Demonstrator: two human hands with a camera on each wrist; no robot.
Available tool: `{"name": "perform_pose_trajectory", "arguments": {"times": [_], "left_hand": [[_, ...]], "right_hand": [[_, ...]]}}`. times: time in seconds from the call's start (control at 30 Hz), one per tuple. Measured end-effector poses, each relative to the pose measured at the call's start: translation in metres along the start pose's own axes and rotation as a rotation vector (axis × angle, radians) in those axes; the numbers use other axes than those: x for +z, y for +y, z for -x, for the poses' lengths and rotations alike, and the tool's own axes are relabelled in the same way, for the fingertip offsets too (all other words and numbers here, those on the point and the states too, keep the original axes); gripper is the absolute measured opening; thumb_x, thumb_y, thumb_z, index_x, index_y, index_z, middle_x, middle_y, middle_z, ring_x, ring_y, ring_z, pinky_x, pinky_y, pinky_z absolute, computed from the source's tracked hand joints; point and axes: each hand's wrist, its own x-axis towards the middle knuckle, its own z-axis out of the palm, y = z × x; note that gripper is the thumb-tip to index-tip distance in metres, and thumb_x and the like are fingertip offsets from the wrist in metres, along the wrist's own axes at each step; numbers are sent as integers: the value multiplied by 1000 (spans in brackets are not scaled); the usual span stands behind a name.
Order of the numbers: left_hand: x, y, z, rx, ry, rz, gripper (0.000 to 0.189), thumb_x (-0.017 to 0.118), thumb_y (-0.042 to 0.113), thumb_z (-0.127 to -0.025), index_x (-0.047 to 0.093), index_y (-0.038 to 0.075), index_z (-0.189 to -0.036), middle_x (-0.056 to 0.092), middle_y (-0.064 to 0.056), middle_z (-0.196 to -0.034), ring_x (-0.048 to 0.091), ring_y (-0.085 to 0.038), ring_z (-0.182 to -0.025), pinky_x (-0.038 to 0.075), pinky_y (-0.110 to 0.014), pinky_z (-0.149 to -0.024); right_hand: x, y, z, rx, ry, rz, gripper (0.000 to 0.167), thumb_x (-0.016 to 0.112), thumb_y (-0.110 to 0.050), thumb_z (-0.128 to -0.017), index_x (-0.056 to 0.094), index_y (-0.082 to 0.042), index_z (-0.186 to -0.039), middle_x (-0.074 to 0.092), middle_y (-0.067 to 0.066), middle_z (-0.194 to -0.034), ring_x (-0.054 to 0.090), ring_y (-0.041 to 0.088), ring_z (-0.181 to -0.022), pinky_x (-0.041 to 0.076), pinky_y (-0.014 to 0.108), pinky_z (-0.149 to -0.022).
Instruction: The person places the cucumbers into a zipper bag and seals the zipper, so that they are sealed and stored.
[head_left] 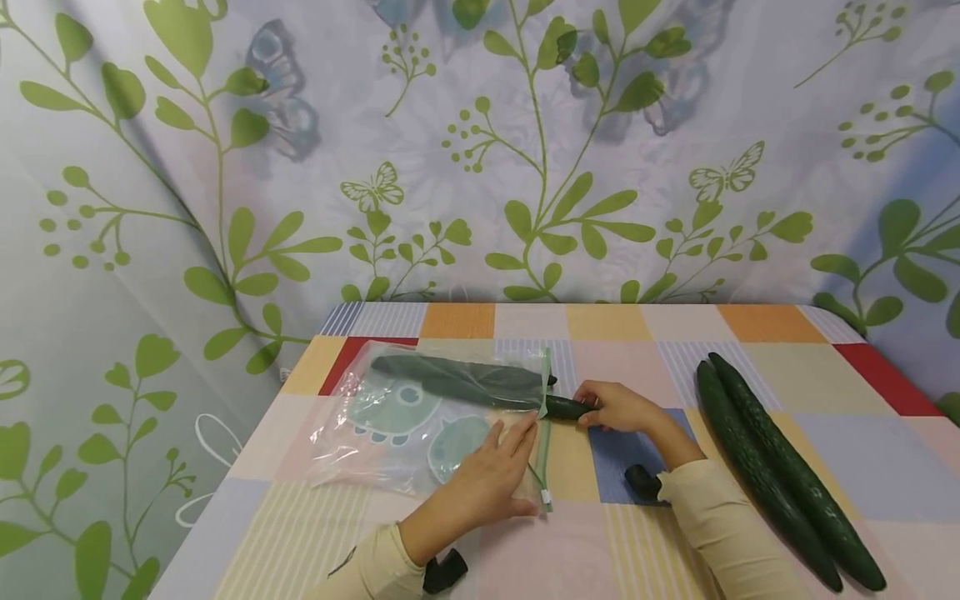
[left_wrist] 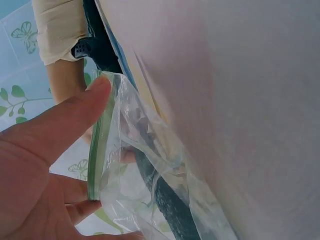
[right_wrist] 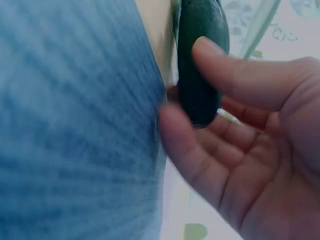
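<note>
A clear zip bag (head_left: pixel 337 454) with a green zip strip (head_left: pixel 545 458) and pale green printed figures lies flat on the table. Inside it is one dark green cucumber (head_left: pixel 480 375), its tip just poking past the mouth. A second cucumber (head_left: pixel 567 407) lies mostly in the bag, and my right hand (head_left: pixel 617 408) grips its outer end between thumb and fingers. My left hand (head_left: pixel 491 471) rests at the bag's mouth with fingers extended. In the left wrist view, its thumb (left_wrist: pixel 97 95) touches one end of the strip and the fingers reach toward the other.
Two more cucumbers (head_left: pixel 780 475) lie side by side on the right of the table, beyond my right forearm. A patchwork cloth (head_left: pixel 300 533) covers the table. Behind it hangs a leaf-patterned curtain (head_left: pixel 420 167). Black wrist devices (head_left: pixel 446 572) sit at both sleeves.
</note>
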Motion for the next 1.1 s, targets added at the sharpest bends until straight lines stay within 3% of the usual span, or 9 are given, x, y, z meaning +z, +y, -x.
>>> {"name": "perform_pose_trajectory", "arguments": {"times": [0.2,0.33,0.47,0.6,0.77,0.83,0.9,1.0,1.1], "left_hand": [[1,1,1,12,10,-36,95,70,51,-70,28,4,-142,18,-3,-151,39,-40,-126,45,-37,-95],[1,1,1,10,4,-39,96,70,51,-70,27,4,-143,17,-2,-152,39,-41,-126,45,-38,-95],[1,1,1,8,17,-27,98,71,51,-70,25,5,-143,17,-2,-152,38,-41,-126,46,-38,-94],[1,0,1,7,34,-14,98,71,51,-70,24,6,-144,16,-2,-152,38,-41,-127,46,-38,-93],[-1,0,0,23,50,-30,98,70,52,-71,23,5,-144,17,-4,-152,36,-40,-128,43,-38,-97],[-1,0,0,28,52,-31,98,69,52,-71,23,4,-144,17,-5,-152,35,-40,-129,41,-38,-99],[-2,0,-1,27,50,-26,98,70,51,-71,24,4,-144,17,-6,-152,35,-40,-129,41,-38,-99],[-3,-1,-1,22,31,-19,98,70,51,-71,24,3,-143,16,-5,-152,35,-41,-128,43,-39,-97],[-3,-1,0,12,14,-21,97,70,51,-71,25,3,-143,15,-5,-153,36,-42,-128,45,-39,-95]], "right_hand": [[5,11,-4,-10,-59,-299,37,55,-10,-89,48,18,-113,61,13,-83,56,11,-64,50,25,-57],[12,14,-7,-27,-116,-568,40,49,-10,-92,43,23,-115,61,2,-80,54,5,-61,47,20,-56],[20,11,-13,-55,-168,-786,27,45,-11,-95,53,10,-110,64,-2,-85,53,2,-64,43,15,-56],[28,5,-21,-68,-172,-918,16,44,-8,-95,60,-9,-97,65,-3,-84,53,1,-65,44,13,-58],[37,-4,-32,-42,-111,-931,17,40,-3,-94,56,-8,-93,58,-5,-73,51,2,-62,43,14,-59],[40,-8,-37,-19,-69,-906,15,42,-4,-93,55,0,-100,58,-7,-73,50,2,-61,43,14,-58],[42,-11,-42,8,-23,-866,25,46,-7,-92,51,10,-110,59,-7,-74,50,2,-60,43,15,-58],[45,-15,-48,55,39,-733,45,54,-14,-90,44,19,-119,60,-7,-71,50,4,-57,44,18,-56],[47,-17,-53,102,107,-542,45,59,-20,-88,52,14,-117,55,-5,-60,46,7,-49,41,22,-50]]}}
